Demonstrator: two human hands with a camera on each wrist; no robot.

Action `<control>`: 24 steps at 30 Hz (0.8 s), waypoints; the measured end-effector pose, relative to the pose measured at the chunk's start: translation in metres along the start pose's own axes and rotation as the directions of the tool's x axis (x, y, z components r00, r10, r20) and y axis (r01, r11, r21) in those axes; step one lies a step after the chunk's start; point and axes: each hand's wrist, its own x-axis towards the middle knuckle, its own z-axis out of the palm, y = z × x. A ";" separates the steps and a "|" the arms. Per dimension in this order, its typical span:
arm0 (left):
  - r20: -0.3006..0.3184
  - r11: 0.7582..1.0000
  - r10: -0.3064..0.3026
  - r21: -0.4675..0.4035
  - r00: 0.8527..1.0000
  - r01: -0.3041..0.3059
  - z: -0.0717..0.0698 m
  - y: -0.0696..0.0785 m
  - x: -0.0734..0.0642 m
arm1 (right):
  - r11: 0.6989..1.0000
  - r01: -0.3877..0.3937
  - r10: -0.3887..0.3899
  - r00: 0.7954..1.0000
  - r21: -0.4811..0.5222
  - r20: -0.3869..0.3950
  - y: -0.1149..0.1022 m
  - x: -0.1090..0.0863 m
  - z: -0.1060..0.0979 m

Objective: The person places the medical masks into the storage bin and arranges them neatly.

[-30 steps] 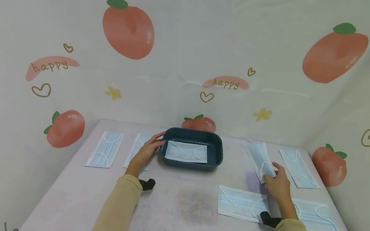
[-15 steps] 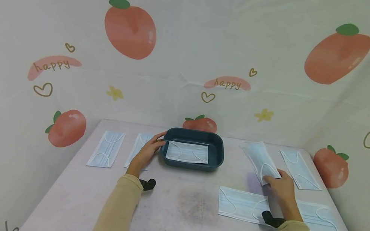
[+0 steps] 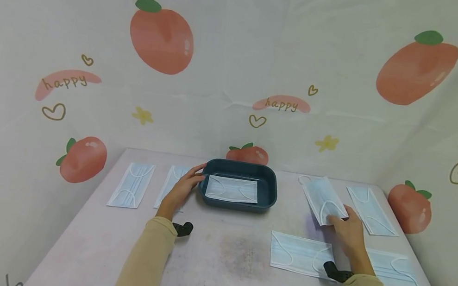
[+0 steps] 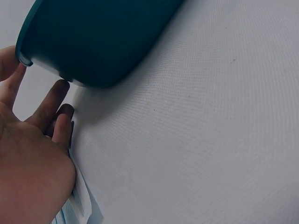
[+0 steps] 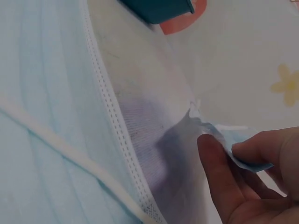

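White-looped, light-blue, pleated rectangular face mask [image 3: 322,197]: right hand [image 3: 348,231] pinches it at its near end, holding that end above the whitish, fine-textured bench [image 3: 208,262]. Left hand [image 3: 182,187], fingers extended, touches the left side of a smooth, dark-teal, round-cornered tray [image 3: 267,189]; similar mask [image 3: 231,189] lies inside.

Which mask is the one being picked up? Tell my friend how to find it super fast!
Start with the pale table and spot the dark teal tray near its back edge. Go right from there to the person's right hand. The light blue mask you want is the only one pinched between fingers.
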 end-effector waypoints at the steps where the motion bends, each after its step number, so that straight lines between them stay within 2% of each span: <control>1: 0.000 1.000 0.001 -0.002 1.000 -0.001 0.000 0.000 0.000 | 1.000 0.007 -0.007 1.000 0.015 -0.003 -0.001 0.000 0.000; 9: -0.008 1.000 -0.001 0.002 1.000 0.001 0.001 0.001 -0.001 | 0.978 0.014 -0.017 1.000 0.206 0.012 -0.012 -0.004 -0.003; 16: 0.005 1.000 0.009 0.001 1.000 -0.009 -0.001 0.000 0.001 | 0.961 0.044 -0.043 0.999 0.272 -0.010 -0.021 -0.006 -0.007; 20: 0.000 1.000 0.008 0.006 1.000 -0.008 -0.001 -0.001 0.001 | 0.923 0.073 -0.091 0.995 0.377 0.030 -0.024 -0.008 -0.012; 24: -0.003 1.000 0.012 0.003 1.000 -0.012 -0.001 -0.001 0.002 | 0.865 0.071 -0.119 0.991 0.497 0.065 -0.030 -0.012 -0.017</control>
